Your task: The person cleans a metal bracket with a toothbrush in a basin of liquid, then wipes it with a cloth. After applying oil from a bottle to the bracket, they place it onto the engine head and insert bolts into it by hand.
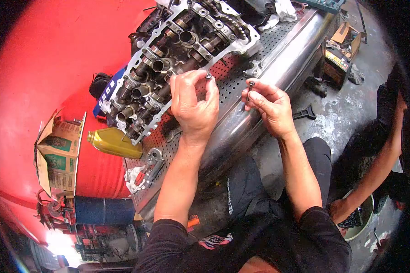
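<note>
My left hand (193, 107) is raised in front of the cylinder head, pinching a small dark bolt (208, 76) between thumb and forefinger. Only one end of that bolt shows. To its right, over the rounded metal edge of the bench, my right hand (274, 109) pinches another dark bolt (251, 86), held roughly upright. The two hands are apart. Behind my left hand the cylinder head (161, 63), with its camshafts, caps and several round metal tubes, lies on the perforated bench top (278, 45).
A gold oil bottle (114, 142) and a ratchet-like tool (154, 157) lie near the bench's left end. An open carton (59, 157) stands at left. Another person's arm (373, 182) reaches into a bucket (366, 218) at lower right. A box (339, 59) sits on the floor.
</note>
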A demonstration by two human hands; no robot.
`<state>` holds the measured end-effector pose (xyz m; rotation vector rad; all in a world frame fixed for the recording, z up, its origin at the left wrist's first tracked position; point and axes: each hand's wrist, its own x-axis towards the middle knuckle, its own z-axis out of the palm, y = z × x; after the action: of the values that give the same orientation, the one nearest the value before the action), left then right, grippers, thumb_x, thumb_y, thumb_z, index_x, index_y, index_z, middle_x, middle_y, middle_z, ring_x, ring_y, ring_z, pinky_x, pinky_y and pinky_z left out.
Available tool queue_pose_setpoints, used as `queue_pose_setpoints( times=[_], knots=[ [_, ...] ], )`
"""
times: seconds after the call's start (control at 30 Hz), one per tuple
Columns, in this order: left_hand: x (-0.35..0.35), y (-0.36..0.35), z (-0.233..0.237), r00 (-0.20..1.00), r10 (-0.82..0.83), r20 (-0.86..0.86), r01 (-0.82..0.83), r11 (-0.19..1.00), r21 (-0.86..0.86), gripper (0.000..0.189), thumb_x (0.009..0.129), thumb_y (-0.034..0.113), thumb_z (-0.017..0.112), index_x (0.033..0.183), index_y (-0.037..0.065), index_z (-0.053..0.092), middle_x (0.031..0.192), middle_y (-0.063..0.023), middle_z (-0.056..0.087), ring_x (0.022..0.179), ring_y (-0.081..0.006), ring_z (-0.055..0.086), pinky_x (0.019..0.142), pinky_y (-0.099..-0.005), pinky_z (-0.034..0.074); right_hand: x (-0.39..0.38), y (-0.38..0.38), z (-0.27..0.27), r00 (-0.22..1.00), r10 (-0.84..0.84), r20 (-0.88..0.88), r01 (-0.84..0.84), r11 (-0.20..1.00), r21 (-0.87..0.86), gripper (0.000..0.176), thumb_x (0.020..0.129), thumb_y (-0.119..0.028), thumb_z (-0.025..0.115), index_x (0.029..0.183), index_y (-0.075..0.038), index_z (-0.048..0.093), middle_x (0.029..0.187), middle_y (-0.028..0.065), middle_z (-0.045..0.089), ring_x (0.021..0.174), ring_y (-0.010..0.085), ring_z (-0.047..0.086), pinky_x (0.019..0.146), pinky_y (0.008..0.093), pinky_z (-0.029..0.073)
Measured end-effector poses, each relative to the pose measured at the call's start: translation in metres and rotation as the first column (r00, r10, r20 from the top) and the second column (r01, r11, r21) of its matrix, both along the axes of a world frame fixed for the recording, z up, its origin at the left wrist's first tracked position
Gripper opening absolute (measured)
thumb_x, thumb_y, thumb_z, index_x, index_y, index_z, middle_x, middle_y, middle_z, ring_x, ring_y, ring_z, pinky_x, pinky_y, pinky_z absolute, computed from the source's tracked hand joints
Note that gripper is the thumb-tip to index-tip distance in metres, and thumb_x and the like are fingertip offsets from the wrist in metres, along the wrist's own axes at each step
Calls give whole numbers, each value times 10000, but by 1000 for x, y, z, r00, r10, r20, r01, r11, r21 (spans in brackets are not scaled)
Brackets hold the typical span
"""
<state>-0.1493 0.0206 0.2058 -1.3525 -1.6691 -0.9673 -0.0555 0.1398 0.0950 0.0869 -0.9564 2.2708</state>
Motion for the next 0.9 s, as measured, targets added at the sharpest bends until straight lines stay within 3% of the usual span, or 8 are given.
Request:
queue_pose_setpoints(
  times=[0.2, 0.3, 0.43, 0.47, 0.6, 0.7, 0.83, 0.9],
  knots=[
    [1, 2, -2, 1000, 10, 10, -10, 1000, -18, 217, 765, -78, 687, 949, 7, 610, 840, -65, 578, 681, -117, 553, 604, -246, 470, 0, -2, 3, 999, -26, -23, 26, 999, 21, 279, 884, -73, 671, 1148, 8, 632, 983, 112, 698, 875, 168, 668, 718, 299, 555],
    [-1, 10, 1, 998, -21, 58, 22, 1000, -21, 245, 710, -104, 673, 919, 4, 605, 864, -117, 618, 766, -255, 580, 666, -341, 489, -4, -1, -3, 999, -20, -37, 22, 999, 49, 242, 889, -75, 668, 1117, 3, 644, 983, 104, 697, 870, 161, 663, 715, 295, 549],
    [-22, 39, 48, 967, -83, -240, 86, 996, 2, 240, 720, -114, 664, 914, 5, 589, 853, -121, 612, 729, -255, 582, 652, -343, 485, -4, -5, -1, 999, -31, -31, 32, 999, 17, 189, 898, -69, 655, 1073, 1, 646, 996, 96, 688, 890, 164, 654, 728, 306, 556],
    [-28, 47, 59, 964, -37, -263, 47, 998, 29, 153, 789, -25, 691, 918, 30, 630, 825, -82, 640, 697, -170, 617, 675, -282, 498, -4, -5, -1, 999, -29, -42, 31, 999, 27, 185, 900, -68, 653, 1071, 1, 645, 994, 94, 687, 893, 164, 652, 730, 306, 556],
    [-56, 79, 87, 916, -51, -399, 67, 997, 28, 138, 787, 22, 711, 907, 34, 645, 825, -93, 659, 711, -202, 627, 685, -324, 490, -3, -3, 1, 998, -14, -59, 16, 999, 32, 175, 902, -66, 649, 1062, 2, 643, 988, 89, 683, 896, 162, 649, 734, 308, 558],
    [-69, 93, 86, 902, 33, -430, -82, 992, -97, 130, 787, 71, 717, 894, 50, 647, 788, -90, 650, 698, -231, 611, 698, -347, 465, -2, -2, 2, 999, -4, -52, 5, 1000, 21, 173, 899, -63, 651, 1060, 0, 639, 985, 97, 677, 892, 171, 647, 738, 313, 559],
    [-69, 100, 85, 882, 111, -459, -172, 981, -93, 96, 789, 97, 694, 822, 51, 617, 726, -84, 643, 690, -244, 616, 697, -354, 448, -3, -1, 0, 998, -4, -57, 6, 1000, 26, 168, 899, -58, 647, 1057, -2, 634, 990, 116, 672, 901, 196, 649, 745, 329, 563],
    [-70, 99, 85, 911, 126, -393, -167, 983, -72, 81, 789, 92, 678, 804, 49, 611, 717, -94, 642, 677, -255, 618, 691, -368, 453, -2, -2, -2, 998, -1, -63, 3, 1000, 23, 165, 898, -57, 647, 1054, -4, 634, 994, 115, 672, 902, 195, 649, 750, 332, 564]
  ],
)
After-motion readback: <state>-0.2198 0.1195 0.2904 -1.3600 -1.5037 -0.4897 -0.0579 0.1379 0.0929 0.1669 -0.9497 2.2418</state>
